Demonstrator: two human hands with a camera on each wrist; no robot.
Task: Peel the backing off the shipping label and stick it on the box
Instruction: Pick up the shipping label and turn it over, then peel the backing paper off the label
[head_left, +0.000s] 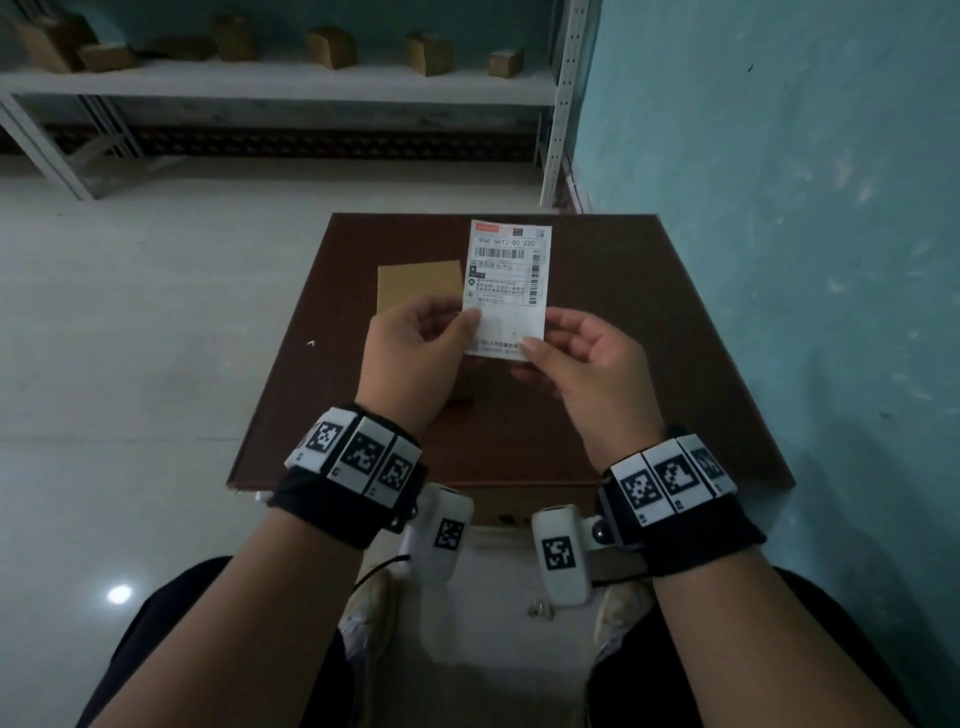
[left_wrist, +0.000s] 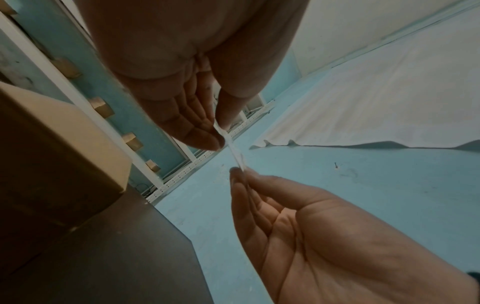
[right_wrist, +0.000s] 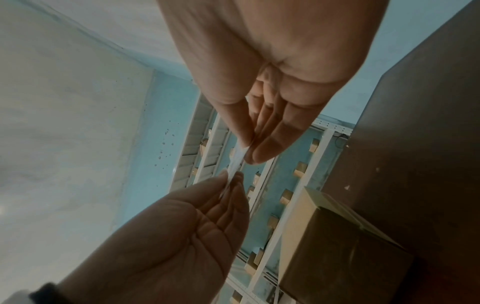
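Note:
A white shipping label (head_left: 506, 280) with barcodes is held upright above the dark brown table (head_left: 649, 338). My left hand (head_left: 467, 325) pinches its left edge low down. My right hand (head_left: 531, 347) pinches its lower right corner. In both wrist views the label (left_wrist: 233, 151) (right_wrist: 235, 165) shows edge-on as a thin strip between the two pinches, the left hand (left_wrist: 221, 132) (right_wrist: 228, 181) on one end and the right hand (left_wrist: 240, 171) (right_wrist: 249, 153) on the other. I cannot tell whether the backing has come apart. The small cardboard box (head_left: 418, 283) (left_wrist: 52, 148) (right_wrist: 337, 253) stands on the table behind my left hand.
A blue wall (head_left: 779, 208) runs close along the table's right side. A white metal shelf (head_left: 280, 83) with several small cardboard boxes stands across the tiled floor (head_left: 130, 338). My knees and feet are below the table's near edge.

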